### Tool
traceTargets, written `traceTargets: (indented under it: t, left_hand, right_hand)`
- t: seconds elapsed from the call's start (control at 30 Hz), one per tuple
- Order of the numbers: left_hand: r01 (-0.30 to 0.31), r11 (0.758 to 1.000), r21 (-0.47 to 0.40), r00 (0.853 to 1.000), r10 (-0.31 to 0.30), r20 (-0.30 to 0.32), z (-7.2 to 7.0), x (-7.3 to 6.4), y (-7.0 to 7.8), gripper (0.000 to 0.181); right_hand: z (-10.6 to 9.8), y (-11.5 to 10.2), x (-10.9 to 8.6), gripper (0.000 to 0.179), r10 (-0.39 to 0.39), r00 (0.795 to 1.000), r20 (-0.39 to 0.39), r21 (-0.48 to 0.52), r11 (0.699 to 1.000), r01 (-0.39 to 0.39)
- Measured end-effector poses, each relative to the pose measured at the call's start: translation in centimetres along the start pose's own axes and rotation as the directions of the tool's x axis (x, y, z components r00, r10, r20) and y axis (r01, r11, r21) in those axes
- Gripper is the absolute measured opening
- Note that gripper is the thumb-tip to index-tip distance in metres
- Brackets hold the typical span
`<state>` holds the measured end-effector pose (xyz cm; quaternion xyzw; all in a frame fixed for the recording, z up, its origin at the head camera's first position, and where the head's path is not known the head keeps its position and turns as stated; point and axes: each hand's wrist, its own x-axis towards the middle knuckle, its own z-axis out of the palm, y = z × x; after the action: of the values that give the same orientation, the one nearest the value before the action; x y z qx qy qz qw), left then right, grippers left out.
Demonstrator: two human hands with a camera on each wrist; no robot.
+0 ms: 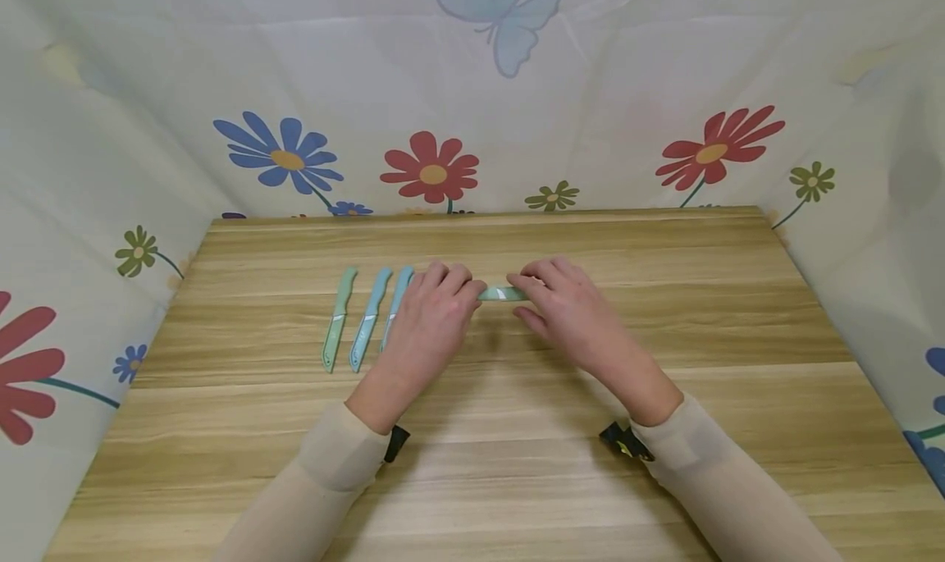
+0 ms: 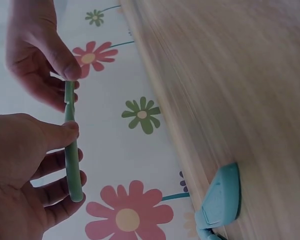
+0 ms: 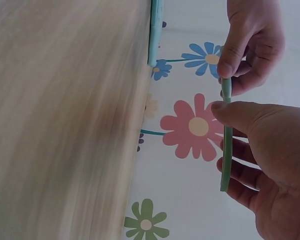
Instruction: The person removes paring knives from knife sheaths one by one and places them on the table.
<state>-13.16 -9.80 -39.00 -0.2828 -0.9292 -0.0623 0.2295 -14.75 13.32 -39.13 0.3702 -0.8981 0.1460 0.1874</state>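
Observation:
Both hands hold a sheathed green knife [image 1: 502, 294] level above the table, lying sideways between them. My left hand [image 1: 435, 312] pinches the rounded handle end, thumb on one side and fingers on the other, as the left wrist view shows. At the opposite end, my right hand [image 1: 572, 312] pinches the sheath [image 3: 227, 155] between thumb and fingers. To the left lie a green knife [image 1: 340, 317], a blue knife [image 1: 371, 317] and a second blue knife [image 1: 403, 285], side by side with handles away from me. The left hand partly hides that last one.
The wooden table [image 1: 517, 480] ends at a back edge against a white sheet [image 1: 576, 119] printed with flowers. More of this sheet hangs at both sides. Dark wrist devices show under the sleeves, one being the right device [image 1: 623, 441].

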Motion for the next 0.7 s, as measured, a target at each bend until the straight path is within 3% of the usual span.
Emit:
traceTargets:
  t: [0.27, 0.7]
  left_hand:
    - [0.01, 1.0, -0.015, 0.999, -0.009, 0.036, 0.07, -0.11, 0.26, 0.02]
    - [-0.002, 1.0, -0.02, 1.0, 0.003, 0.014, 0.31, -0.21, 0.37, 0.02]
  right_hand:
    - [0.28, -0.12, 0.01, 0.039, 0.008, 0.999, 0.031, 0.003, 1.0, -0.008]
    - [0.48, -0.22, -0.03, 0.029, 0.001, 1.0, 0.016, 0.003, 1.0, -0.001]
